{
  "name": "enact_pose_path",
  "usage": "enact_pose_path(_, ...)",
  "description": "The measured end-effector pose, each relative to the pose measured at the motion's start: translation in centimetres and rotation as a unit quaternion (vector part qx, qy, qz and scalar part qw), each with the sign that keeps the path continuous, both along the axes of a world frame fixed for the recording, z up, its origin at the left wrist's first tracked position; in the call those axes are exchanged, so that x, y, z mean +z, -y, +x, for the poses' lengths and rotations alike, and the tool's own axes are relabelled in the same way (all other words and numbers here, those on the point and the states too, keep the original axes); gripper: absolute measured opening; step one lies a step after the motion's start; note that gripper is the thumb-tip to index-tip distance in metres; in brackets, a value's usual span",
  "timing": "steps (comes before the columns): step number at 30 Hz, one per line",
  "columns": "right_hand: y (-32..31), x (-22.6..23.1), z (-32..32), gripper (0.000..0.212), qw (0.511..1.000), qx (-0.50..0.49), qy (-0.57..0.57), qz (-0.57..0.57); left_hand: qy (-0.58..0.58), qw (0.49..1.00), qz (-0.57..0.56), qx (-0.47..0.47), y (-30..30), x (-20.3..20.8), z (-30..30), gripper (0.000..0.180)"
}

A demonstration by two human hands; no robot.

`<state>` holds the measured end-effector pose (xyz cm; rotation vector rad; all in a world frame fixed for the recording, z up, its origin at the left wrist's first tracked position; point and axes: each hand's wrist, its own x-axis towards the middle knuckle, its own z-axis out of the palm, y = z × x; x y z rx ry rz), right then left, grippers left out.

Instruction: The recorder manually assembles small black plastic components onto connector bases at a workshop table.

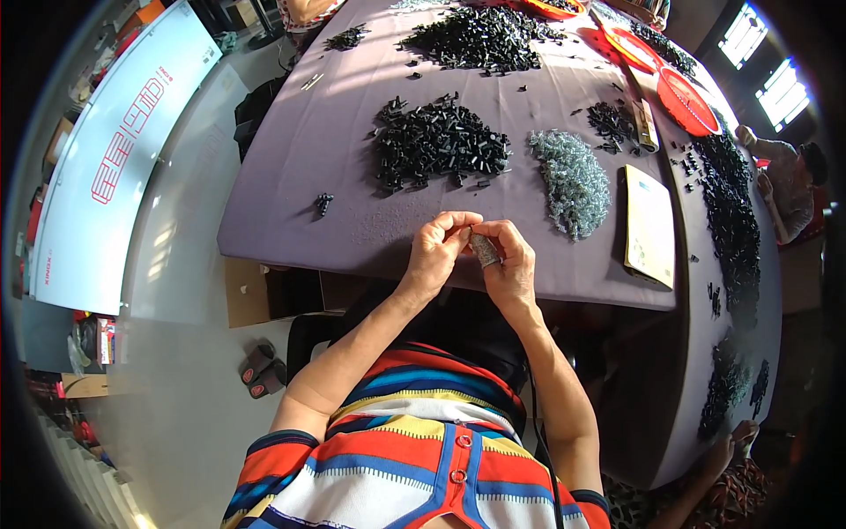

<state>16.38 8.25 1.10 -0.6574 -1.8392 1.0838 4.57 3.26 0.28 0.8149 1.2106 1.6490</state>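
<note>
My left hand [435, 251] and my right hand [511, 269] meet just over the near edge of the cloth-covered table [300, 212]. Both are closed, their fingertips pinched together at one spot. Whatever they hold there is too small and too covered by fingers to name. A grey, speckled wrap [484, 250] sits around a finger of my right hand. Beyond my hands lies a pile of small black plastic parts [436, 141]. To its right is a heap of small clear, greyish parts [571, 183]. A little cluster of black parts [323, 204] rests to the left.
A yellowish flat box [648, 227] lies at the right, near the table's edge. Farther off are another black pile [485, 37] and red baskets [687, 101]. Two people [789, 185] [736, 450] sit along the right side. Slippers [263, 368] and a cardboard box [251, 291] are on the floor.
</note>
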Motion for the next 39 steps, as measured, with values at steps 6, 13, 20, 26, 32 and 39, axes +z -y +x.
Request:
enact_pose_path(6,-0.5,0.9,0.3,0.033,0.999,-0.020,0.012,0.042,-0.012,1.000,0.009,0.007,0.3,0.1,-0.3,0.016)
enact_pose_path(13,-0.3,1.0,0.4,0.029,0.998,-0.012,0.048,0.025,0.020,1.000,0.008,0.015,0.1,0.2,-0.6,0.010)
enact_pose_path(20,-0.2,0.4,0.4,0.020,0.997,0.029,0.006,-0.071,-0.061,0.997,0.015,-0.036,0.6,0.3,-2.4,0.010)
enact_pose_path(26,-0.3,0.3,0.7,0.018,0.970,0.138,-0.024,-0.197,0.081,0.991,0.040,-0.096,1.8,-0.3,-2.7,0.014)
enact_pose_path(32,0.3,0.2,0.1,0.019,0.979,0.142,-0.040,-0.142,0.161,0.985,0.031,-0.047,1.9,-0.9,-2.2,0.011)
enact_pose_path(39,0.8,0.1,-0.2,0.021,0.998,0.039,0.038,-0.011,0.196,0.980,0.011,-0.036,2.1,-0.8,-1.7,0.008)
